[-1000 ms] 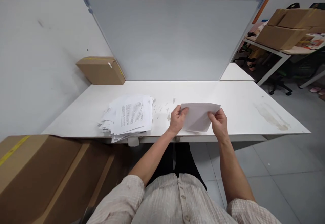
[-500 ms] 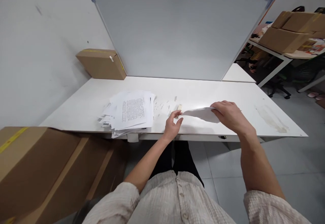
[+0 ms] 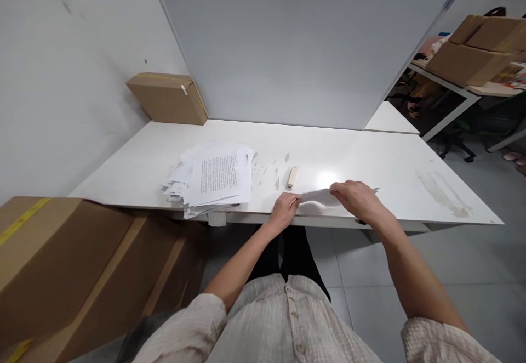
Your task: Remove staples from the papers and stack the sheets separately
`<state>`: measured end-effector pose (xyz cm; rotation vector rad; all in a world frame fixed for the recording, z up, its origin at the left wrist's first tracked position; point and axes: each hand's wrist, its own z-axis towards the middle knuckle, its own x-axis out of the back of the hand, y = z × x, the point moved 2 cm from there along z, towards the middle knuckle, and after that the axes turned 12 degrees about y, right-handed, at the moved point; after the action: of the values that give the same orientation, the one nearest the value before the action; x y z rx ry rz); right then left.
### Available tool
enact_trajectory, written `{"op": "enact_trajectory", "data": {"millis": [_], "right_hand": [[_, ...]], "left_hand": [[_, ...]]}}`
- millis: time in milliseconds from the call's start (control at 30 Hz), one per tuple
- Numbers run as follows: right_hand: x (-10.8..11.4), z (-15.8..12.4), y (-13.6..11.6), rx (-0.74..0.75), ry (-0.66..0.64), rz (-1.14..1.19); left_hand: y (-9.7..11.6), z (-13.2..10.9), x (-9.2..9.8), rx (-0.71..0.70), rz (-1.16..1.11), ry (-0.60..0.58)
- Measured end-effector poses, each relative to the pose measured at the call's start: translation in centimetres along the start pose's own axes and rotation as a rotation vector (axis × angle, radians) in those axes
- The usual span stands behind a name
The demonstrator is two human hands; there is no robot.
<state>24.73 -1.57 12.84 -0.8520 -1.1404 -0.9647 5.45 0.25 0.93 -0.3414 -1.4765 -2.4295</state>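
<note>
Between my hands, near the desk's front edge, folded or bent sheets of paper are held just above the surface. My left hand pinches their left end, thumb against fingers. Farther right, my right hand has its fingers closed over the upper edge, and a corner of paper pokes out beyond it. A small cream-coloured oblong object, shaped like a stapler, lies on the desk just beyond my left hand. To the left is an untidy stack of printed papers.
The white desk carries grey marks. A whiteboard leans at its back, beside a cardboard box. Large cardboard boxes stand at the near left. Another table with boxes is at the far right.
My left hand has come off the cream stapler-like object and closed on the paper's left end. My right hand has moved left and nearer to me with the paper.
</note>
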Motion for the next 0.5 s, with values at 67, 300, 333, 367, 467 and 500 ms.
{"op": "enact_trajectory", "data": {"millis": [67, 300, 333, 367, 467, 500], "right_hand": [[0.4, -1.0, 0.6, -0.116, 0.014, 0.198], [-5.1, -5.3, 1.0, -0.691, -0.096, 1.104], [-6.4, -5.9, 0.6, -0.753, -0.087, 1.165], [-7.7, -6.3, 0.1, -0.801, -0.068, 1.231], [-10.6, -7.5, -1.4, -0.904, -0.005, 1.426], [-11.2, -7.8, -1.9, -0.931, 0.005, 1.479]], "left_hand": [[0.7, 0.4, 0.6, 0.12, -0.157, 0.029], [-0.2, 1.2, 1.1, 0.614, -0.609, 0.004], [-0.5, 1.1, 1.1, 0.635, -0.604, 0.012], [-0.8, 1.0, 1.0, 0.64, -0.592, 0.022], [-1.4, 0.7, 0.9, 0.612, -0.532, 0.035], [-1.5, 0.7, 0.9, 0.603, -0.502, 0.034]]}}
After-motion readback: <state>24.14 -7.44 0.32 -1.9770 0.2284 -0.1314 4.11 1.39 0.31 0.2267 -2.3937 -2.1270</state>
